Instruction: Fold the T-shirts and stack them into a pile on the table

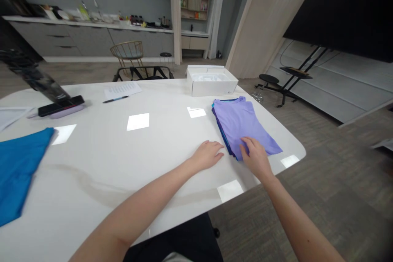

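A folded lavender shirt point(238, 116) lies on top of a stack of folded clothes near the table's right end. Dark blue and teal edges point(221, 131) of the lower garments show along the stack's left side. My right hand point(255, 159) rests at the lavender shirt's near edge, thumb and fingers apart. Just left of the stack, my left hand point(208, 155) hovers over or touches the white table point(166, 143), fingers stretched out and holding nothing. A blue garment point(21, 168) lies spread at the far left, partly out of view.
An open white box point(208, 88) stands behind the stack. A pen point(116, 99) and a printed sheet point(123, 90) lie toward the back. On the left is a black stand-like device point(58, 104). Chairs point(143, 73) are beyond the far edge.
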`<state>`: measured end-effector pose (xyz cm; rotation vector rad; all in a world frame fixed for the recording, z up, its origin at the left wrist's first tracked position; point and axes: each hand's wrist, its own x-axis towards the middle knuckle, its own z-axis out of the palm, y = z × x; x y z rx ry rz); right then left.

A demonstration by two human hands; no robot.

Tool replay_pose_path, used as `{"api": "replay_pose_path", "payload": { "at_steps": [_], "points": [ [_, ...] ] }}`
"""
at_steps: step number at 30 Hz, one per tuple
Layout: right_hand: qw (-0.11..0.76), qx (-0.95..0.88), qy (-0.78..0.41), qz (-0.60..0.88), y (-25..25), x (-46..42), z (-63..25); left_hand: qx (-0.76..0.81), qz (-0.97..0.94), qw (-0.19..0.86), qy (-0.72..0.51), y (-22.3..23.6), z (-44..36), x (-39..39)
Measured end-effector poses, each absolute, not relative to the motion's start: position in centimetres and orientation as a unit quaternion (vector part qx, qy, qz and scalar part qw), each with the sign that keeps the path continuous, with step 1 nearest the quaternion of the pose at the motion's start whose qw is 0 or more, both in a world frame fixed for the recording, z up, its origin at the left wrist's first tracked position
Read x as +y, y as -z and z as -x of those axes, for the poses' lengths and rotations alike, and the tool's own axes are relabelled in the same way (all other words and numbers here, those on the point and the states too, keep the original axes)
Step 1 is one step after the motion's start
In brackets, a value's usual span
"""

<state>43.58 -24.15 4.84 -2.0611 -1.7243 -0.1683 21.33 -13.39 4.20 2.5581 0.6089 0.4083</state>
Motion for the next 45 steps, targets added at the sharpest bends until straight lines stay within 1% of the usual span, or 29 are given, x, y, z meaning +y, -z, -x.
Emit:
{"api": "replay_pose_path", "payload": {
  "at_steps": [2, 4, 6, 8, 10, 12, 15, 18, 21, 25, 29, 32, 35, 37, 41, 45],
  "points": [
    [0.242, -0.672, -0.003, 0.700, -5.3, -22.7, -39.6, 0.244, -0.926, 0.243, -0.157, -4.4, -17.5, -12.7],
    [0.254, -0.704, -0.097, 0.656, -5.4, -20.7, -35.0, 0.280, -0.915, 0.234, -0.170, -4.4, -13.1, -12.0],
    [0.253, -0.721, -0.183, 0.619, -5.4, -18.4, -29.9, 0.334, -0.897, 0.223, -0.183, -4.2, -8.4, -11.1],
    [0.243, -0.738, -0.245, 0.580, -5.3, -15.9, -24.6, 0.403, -0.870, 0.208, -0.193, -4.0, -3.4, -10.2],
    [0.232, -0.758, -0.287, 0.538, -5.0, -13.6, -19.3, 0.484, -0.834, 0.175, -0.200, -3.8, 1.9, -9.3],
    [0.223, -0.776, -0.321, 0.495, -4.6, -11.4, -14.2, 0.574, -0.783, 0.120, -0.207, -3.7, 7.7, -8.4],
    [0.216, -0.792, -0.359, 0.445, -3.7, -8.9, -7.4, 0.709, -0.673, 0.024, -0.208, -3.8, 16.7, -7.1],
    [0.201, -0.804, -0.371, 0.419, -3.1, -7.4, -2.2, 0.803, -0.567, -0.048, -0.179, -3.8, 25.3, -6.1],
    [0.195, -0.818, -0.356, 0.408, -2.9, -6.4, 1.2, 0.856, -0.492, -0.060, -0.149, -3.6, 31.9, -5.1],
    [0.209, -0.819, -0.332, 0.419, -2.8, -5.4, 3.2, 0.879, -0.457, -0.018, -0.134, -3.4, 36.6, -3.8],
    [0.220, -0.798, -0.367, 0.425, -2.5, -4.8, 2.6, 0.883, -0.447, 0.012, -0.141, -3.3, 37.7, -3.0],
    [0.226, -0.782, -0.402, 0.419, -2.6, -4.7, 1.3, 0.875, -0.454, -0.020, -0.167, -3.4, 36.9, -2.9],
    [0.234, -0.771, -0.413, 0.425, -2.8, -4.5, -0.4, 0.855, -0.473, -0.057, -0.204, -3.6, 34.5, -3.0],
    [0.243, -0.767, -0.403, 0.437, -3.0, -4.2, -1.7, 0.832, -0.502, -0.053, -0.230, -3.7, 31.6, -3.0],
    [0.280, -0.741, -0.377, 0.479, -3.5, -3.5, -5.0, 0.749, -0.607, 0.030, -0.265, -3.5, 22.8, -3.7],
    [0.330, -0.704, -0.333, 0.534, -4.2, -3.1, -9.2, 0.620, -0.726, 0.174, -0.243, -2.8, 12.6, -5.7]
  ]
}}
